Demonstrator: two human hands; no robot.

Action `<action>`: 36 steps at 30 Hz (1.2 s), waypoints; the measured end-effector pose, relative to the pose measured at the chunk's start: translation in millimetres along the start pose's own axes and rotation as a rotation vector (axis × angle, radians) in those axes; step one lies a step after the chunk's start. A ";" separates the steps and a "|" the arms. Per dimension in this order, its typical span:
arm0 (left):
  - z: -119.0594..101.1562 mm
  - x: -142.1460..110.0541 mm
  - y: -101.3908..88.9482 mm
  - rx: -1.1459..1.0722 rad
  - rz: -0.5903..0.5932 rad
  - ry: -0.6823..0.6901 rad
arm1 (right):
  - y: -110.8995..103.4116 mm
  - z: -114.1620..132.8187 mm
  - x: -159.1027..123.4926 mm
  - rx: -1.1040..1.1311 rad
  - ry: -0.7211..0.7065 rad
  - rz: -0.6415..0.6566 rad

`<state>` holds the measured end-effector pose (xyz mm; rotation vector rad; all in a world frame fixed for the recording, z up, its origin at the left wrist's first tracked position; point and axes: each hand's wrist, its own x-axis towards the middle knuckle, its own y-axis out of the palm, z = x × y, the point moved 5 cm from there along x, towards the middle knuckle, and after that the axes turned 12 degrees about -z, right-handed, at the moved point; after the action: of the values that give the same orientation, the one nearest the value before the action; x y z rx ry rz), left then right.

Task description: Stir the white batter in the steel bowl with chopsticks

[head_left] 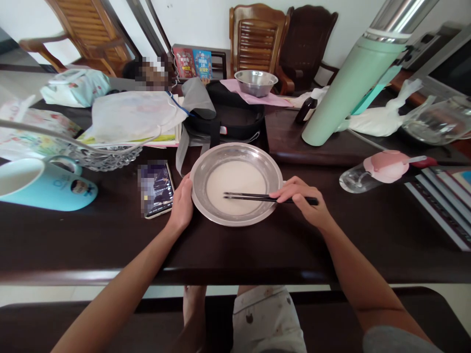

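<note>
A wide stainless steel bowl (200, 198) stands on the dark table in front of me. Smooth white liquid (235, 179), like a thin batter, covers its bottom. My left hand (182, 203) grips the bowl's left side, its fingers mostly hidden beneath the rim. In my right hand (303, 198) is a pair of black chopsticks (253, 197), held at the bowl's right edge. Their tips rest in or just over the liquid, left of its middle; which of the two I cannot tell.
Left of the bowl lie a phone (156, 189) and a tipped-looking blue mug (47, 184). Behind stand a glass basket (106, 154), a black bag (228, 110) and a smaller metal bowl (256, 82). To the right are a green thermos (353, 88), a pink-lidded cup (382, 166) and books (441, 201).
</note>
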<state>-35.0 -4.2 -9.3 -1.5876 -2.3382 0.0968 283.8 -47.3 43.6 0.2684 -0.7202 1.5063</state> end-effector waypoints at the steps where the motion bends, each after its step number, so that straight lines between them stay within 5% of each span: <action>1: -0.6 -0.1 -0.1 0.002 -0.002 0.004 | 0.9 -0.4 0.2 -0.031 0.005 0.013; 7: -1.8 -0.7 0.6 0.005 0.002 0.009 | -9.6 -1.0 0.2 0.008 0.017 -0.154; 13: -2.8 -0.8 0.8 -0.009 0.004 0.007 | 1.2 -0.1 0.8 -0.059 0.001 0.013; 19: -4.6 -1.4 0.6 0.020 0.011 0.005 | -8.6 0.1 0.5 0.004 0.003 -0.143; 24: -5.5 -1.3 -0.1 0.014 0.005 0.016 | 2.4 0.9 0.8 -0.037 -0.022 0.022; 30: -3.2 -1.0 0.5 0.005 0.009 0.012 | -9.0 1.4 0.5 -0.013 -0.012 -0.166; 36: -5.2 -1.4 1.0 -0.008 0.007 0.005 | 0.3 1.3 0.1 -0.046 0.003 -0.004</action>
<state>-32.1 -5.8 -4.9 -1.5977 -2.3320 0.0855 283.2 -47.9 44.6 0.2325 -0.7509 1.4837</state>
